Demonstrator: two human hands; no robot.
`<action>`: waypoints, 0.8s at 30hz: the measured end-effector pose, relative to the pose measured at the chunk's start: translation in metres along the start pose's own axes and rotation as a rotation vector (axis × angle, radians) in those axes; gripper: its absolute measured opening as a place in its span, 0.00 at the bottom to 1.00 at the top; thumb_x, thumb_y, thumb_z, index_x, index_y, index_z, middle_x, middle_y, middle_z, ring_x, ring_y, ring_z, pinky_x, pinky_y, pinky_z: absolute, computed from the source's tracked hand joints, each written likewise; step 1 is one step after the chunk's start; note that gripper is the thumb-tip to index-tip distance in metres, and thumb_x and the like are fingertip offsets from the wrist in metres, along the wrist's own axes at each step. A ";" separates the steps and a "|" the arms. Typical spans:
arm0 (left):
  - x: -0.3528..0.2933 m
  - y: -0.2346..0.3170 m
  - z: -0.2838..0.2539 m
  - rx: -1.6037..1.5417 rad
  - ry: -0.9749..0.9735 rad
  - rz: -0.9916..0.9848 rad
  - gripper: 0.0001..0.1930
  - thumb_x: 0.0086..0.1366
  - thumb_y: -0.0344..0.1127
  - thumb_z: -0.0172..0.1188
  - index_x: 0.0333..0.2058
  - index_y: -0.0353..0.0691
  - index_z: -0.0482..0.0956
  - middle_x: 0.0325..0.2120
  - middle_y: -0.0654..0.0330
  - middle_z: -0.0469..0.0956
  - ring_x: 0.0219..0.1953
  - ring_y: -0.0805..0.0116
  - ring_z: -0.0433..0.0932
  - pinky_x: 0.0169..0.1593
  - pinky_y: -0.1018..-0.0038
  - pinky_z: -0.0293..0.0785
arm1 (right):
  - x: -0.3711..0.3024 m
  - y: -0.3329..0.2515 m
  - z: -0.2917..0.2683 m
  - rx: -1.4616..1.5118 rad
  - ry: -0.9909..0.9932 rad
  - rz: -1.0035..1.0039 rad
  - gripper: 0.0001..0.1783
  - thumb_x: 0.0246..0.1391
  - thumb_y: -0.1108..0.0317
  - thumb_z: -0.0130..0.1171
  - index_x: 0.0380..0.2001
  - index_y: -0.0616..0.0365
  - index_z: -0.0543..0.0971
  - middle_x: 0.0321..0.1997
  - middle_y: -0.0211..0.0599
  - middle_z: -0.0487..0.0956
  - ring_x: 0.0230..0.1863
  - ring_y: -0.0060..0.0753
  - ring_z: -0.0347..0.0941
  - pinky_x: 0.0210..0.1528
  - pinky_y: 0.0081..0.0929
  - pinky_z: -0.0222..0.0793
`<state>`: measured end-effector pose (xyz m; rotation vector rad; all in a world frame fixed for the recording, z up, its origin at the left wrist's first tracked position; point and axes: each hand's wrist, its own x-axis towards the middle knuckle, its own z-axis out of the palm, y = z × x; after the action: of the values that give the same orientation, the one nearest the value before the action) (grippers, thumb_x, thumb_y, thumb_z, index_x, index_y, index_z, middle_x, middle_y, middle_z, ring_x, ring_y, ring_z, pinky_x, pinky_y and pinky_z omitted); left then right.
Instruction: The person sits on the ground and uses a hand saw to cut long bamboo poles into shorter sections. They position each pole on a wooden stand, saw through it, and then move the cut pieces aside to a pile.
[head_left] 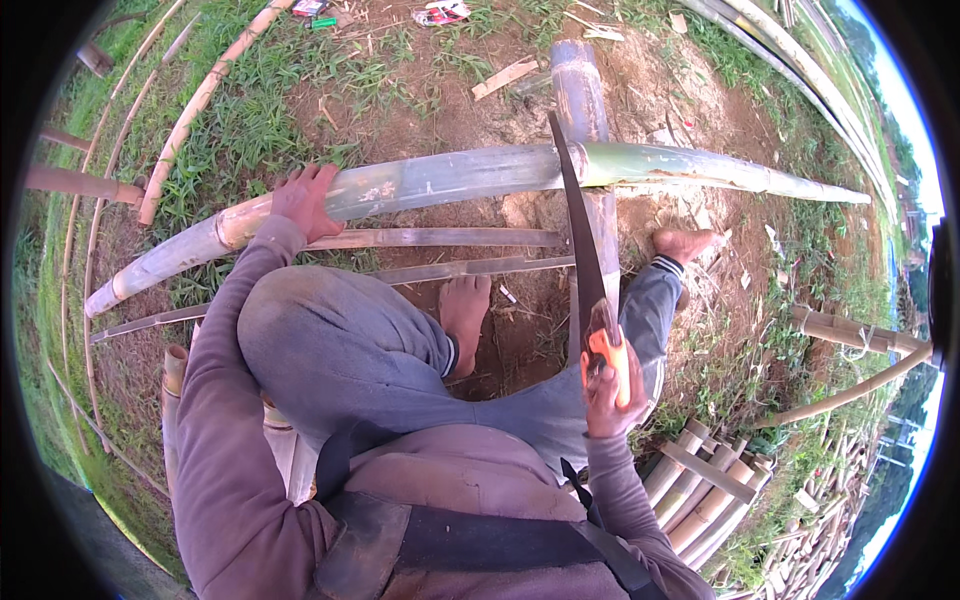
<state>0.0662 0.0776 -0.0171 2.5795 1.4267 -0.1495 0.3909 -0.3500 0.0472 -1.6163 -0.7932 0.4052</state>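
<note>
A thick bamboo pole (pixel 450 178) lies crosswise in front of me, resting on an upright-running bamboo piece (pixel 580 95). My left hand (pixel 306 204) is spread over the pole's left part and presses on it. In my right hand (pixel 613 397) is a handsaw (pixel 588 235), gripped by its orange handle. The saw's dark blade points away from me, and its far part is at the pole, close to a greenish node. Whether the teeth touch the bamboo I cannot tell.
Split bamboo strips (pixel 440 238) lie between the pole and my bare feet (pixel 465 318). Cut bamboo lengths (pixel 700 480) are stacked at lower right, beside a heap of bamboo scraps (pixel 820 530). Long poles (pixel 205 105) run along the left. Wood chips and sawdust cover the dirt.
</note>
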 end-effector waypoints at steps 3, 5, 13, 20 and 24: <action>-0.003 0.011 0.005 -0.002 -0.020 0.018 0.49 0.42 0.50 0.82 0.65 0.52 0.71 0.60 0.54 0.77 0.63 0.45 0.75 0.67 0.47 0.69 | 0.115 0.012 0.054 -0.032 -0.012 0.090 0.20 0.71 0.68 0.62 0.59 0.71 0.79 0.47 0.39 0.84 0.40 0.22 0.79 0.38 0.22 0.78; -0.002 -0.001 0.005 -0.005 0.015 0.012 0.50 0.41 0.50 0.82 0.66 0.52 0.71 0.59 0.54 0.77 0.63 0.45 0.75 0.68 0.48 0.69 | 0.153 -0.005 0.080 0.095 -0.049 0.212 0.19 0.70 0.68 0.65 0.59 0.66 0.80 0.41 0.32 0.83 0.28 0.15 0.75 0.29 0.16 0.72; -0.002 0.001 0.001 -0.017 0.021 0.026 0.51 0.41 0.50 0.81 0.67 0.51 0.70 0.60 0.52 0.77 0.63 0.45 0.76 0.66 0.50 0.70 | 0.133 0.036 0.084 0.225 -0.021 -0.014 0.22 0.69 0.60 0.67 0.54 0.68 0.76 0.38 0.32 0.83 0.30 0.22 0.76 0.35 0.21 0.75; 0.003 -0.004 0.005 -0.053 0.004 0.028 0.52 0.41 0.50 0.81 0.67 0.52 0.70 0.61 0.53 0.77 0.64 0.46 0.75 0.68 0.49 0.69 | 0.143 -0.017 0.067 -0.358 -0.016 -0.107 0.20 0.70 0.59 0.65 0.47 0.70 0.80 0.28 0.37 0.84 0.29 0.25 0.80 0.32 0.28 0.74; -0.008 -0.002 -0.002 -0.005 -0.008 0.001 0.51 0.41 0.51 0.81 0.67 0.52 0.71 0.60 0.53 0.77 0.63 0.45 0.75 0.67 0.47 0.69 | 0.011 -0.061 -0.009 -0.198 0.028 -0.066 0.19 0.72 0.57 0.61 0.49 0.66 0.78 0.24 0.23 0.75 0.21 0.12 0.69 0.23 0.15 0.66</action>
<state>0.0607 0.0727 -0.0144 2.5723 1.4210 -0.1554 0.3888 -0.3466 0.1100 -1.7697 -0.8850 0.2622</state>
